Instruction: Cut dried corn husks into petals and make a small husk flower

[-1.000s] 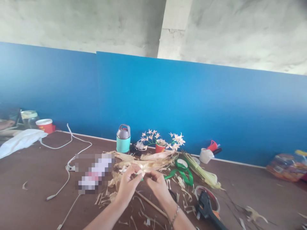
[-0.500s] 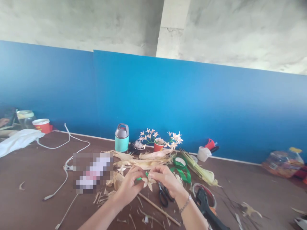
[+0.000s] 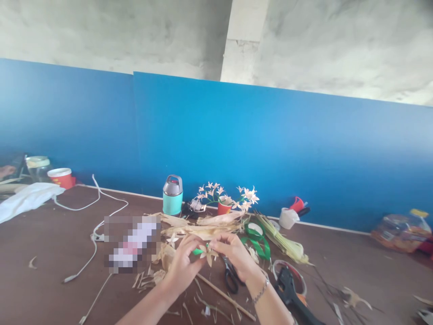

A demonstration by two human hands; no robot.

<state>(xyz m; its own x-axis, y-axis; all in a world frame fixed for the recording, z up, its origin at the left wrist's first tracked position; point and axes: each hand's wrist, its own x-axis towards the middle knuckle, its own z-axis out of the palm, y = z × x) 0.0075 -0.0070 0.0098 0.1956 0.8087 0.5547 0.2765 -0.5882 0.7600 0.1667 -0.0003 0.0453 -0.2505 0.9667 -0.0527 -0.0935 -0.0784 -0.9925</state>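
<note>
Both my hands are raised over the worktable, fingertips almost meeting at a pale husk flower [image 3: 209,256] with pointed petals. My left hand [image 3: 184,262] is closed in a pinch at the flower's left side, and a bit of green tape [image 3: 197,252] shows between its fingers. Thumb and fingers of my right hand [image 3: 235,255] pinch at the flower's upper right; its stem is hidden behind the petals and fingers. Under the right hand lie black scissors [image 3: 231,279]. A green tape roll [image 3: 255,231] rests beyond it, and another pale flower [image 3: 172,239] lies beyond the left hand.
Dried husks [image 3: 203,231] spread behind my hands, near a teal flask [image 3: 172,198] and a red cup [image 3: 223,206] with finished flowers. A glue gun [image 3: 287,289] and a tape ring [image 3: 303,280] lie at right. White cable [image 3: 96,243] winds along the left; a thin stick [image 3: 226,295] lies in front.
The flower has turned and risen slightly between my fingers, and more of the green tape shows by my left hand. Both hands stay at nearly the same spot.
</note>
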